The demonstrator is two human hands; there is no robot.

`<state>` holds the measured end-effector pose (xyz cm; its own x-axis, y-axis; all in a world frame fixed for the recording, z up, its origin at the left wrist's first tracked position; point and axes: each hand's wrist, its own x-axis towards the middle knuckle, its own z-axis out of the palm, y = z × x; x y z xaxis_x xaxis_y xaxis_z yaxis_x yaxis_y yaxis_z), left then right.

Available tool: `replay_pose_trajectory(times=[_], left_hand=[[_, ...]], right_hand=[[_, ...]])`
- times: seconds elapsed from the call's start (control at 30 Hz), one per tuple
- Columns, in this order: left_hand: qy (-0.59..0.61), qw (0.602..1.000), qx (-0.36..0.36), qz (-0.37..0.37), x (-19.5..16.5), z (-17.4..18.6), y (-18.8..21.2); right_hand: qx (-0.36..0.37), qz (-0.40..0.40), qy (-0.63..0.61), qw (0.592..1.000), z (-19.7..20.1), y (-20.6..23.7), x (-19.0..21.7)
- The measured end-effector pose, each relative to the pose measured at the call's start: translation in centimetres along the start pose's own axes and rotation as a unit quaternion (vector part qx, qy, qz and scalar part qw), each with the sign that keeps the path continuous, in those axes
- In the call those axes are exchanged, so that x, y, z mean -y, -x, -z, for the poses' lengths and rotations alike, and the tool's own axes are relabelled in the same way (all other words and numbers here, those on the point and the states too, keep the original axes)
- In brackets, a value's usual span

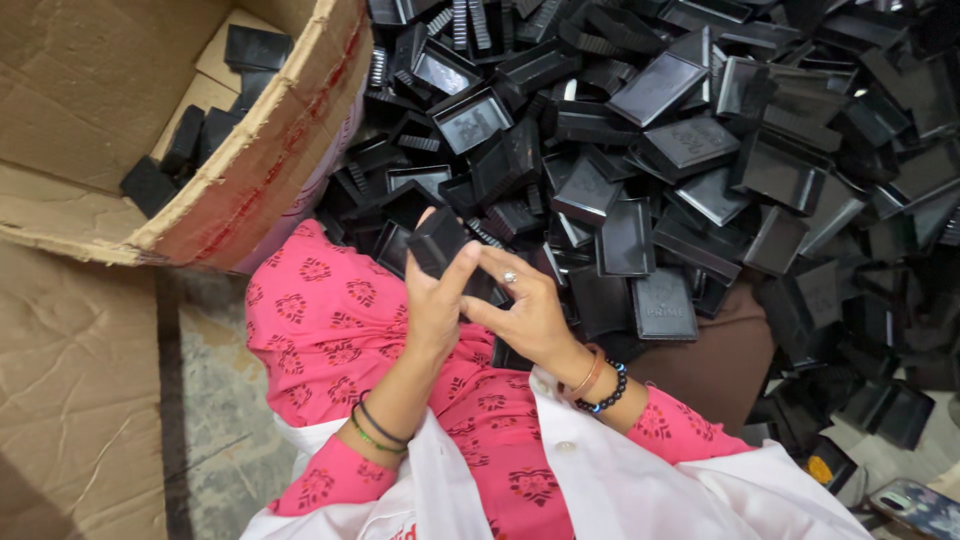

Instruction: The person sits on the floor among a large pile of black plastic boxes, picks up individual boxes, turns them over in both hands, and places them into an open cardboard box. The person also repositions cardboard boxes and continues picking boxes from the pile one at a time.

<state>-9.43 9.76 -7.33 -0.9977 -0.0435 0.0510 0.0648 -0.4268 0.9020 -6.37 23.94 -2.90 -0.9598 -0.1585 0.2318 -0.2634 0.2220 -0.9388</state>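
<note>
My left hand and my right hand meet above my lap, both gripping one small black plastic case. The left thumb presses its near edge while the right fingers, one with a ring, close on its right side. Just beyond my hands spreads a large heap of black plastic cases and lids, lying at all angles. My sleeves are pink with a flower print, and bracelets circle both wrists.
A big open cardboard box stands at the upper left with a few black cases inside. Flattened cardboard covers the floor on the left. A phone lies at the bottom right corner.
</note>
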Motion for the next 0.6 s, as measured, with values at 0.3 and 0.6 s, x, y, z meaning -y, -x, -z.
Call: replay_pose_trajectory(times=[0.3, 0.6], left_hand=[[0.147, 0.983, -0.084, 0.073, -1.2, -0.8, 1.8], [0.005, 0.994, 0.06, 0.091, -5.2, 0.7, 0.7]], right_hand=[[0.052, -0.067, -0.036, 0.996, -0.7, 1.4, -0.4], [0.097, -0.198, -0.218, 0.951, 1.2, -0.1, -2.0]])
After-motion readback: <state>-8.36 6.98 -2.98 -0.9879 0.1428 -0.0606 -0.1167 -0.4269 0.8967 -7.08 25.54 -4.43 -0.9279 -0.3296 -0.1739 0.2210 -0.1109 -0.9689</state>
